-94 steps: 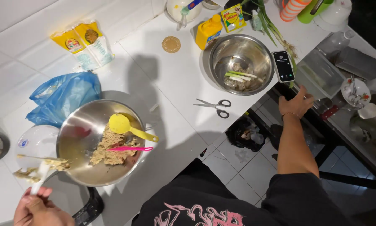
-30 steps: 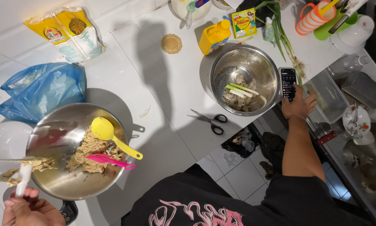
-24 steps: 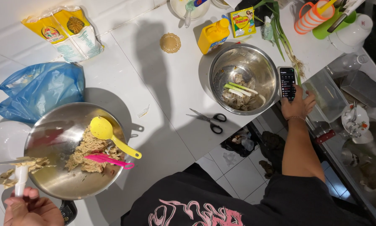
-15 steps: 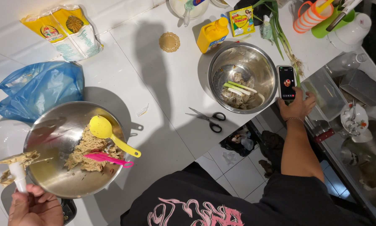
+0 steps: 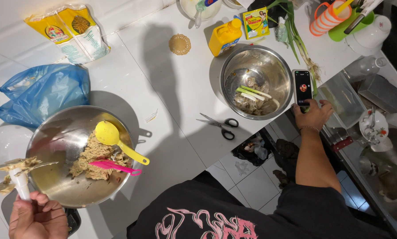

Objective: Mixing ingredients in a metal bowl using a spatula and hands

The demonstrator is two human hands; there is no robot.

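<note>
- The left hand (image 5: 38, 217), at the near left corner of the table (image 5: 180, 84), is closed in a fist around the white handle of a spatula (image 5: 18, 179). The handle stands almost upright, and the flat blade spreads left and right across its top, caked with pale brown dough.
- The spatula's long axis runs from the fist straight away from the person. Its loaded blade hangs just over the near left rim of the large steel bowl (image 5: 61, 141), so the left hand is much the nearer one to this bowl.
- In that bowl lies a lump of the same dough (image 5: 94, 159). A yellow ladle (image 5: 116, 141) rests on it with its cup towards the far left and its handle pointing near right over the rim. A pink spatula (image 5: 114, 167) lies across the dough, its long axis left to right.
- The right hand (image 5: 312, 114) is well apart, at the right edge of the table. Its fingers are curled loosely around the near end of a smartphone (image 5: 303, 86), and the thumb is on the lit screen. The phone's long axis points away from the person.
- Just left of the phone is a smaller steel bowl (image 5: 262, 64) holding scraps and cut spring onion stalks.
- Scissors (image 5: 217, 123) lie between the two bowls near the front edge.
- A blue plastic bag (image 5: 43, 90) and a flour packet (image 5: 70, 31) lie towards the far left.
</note>
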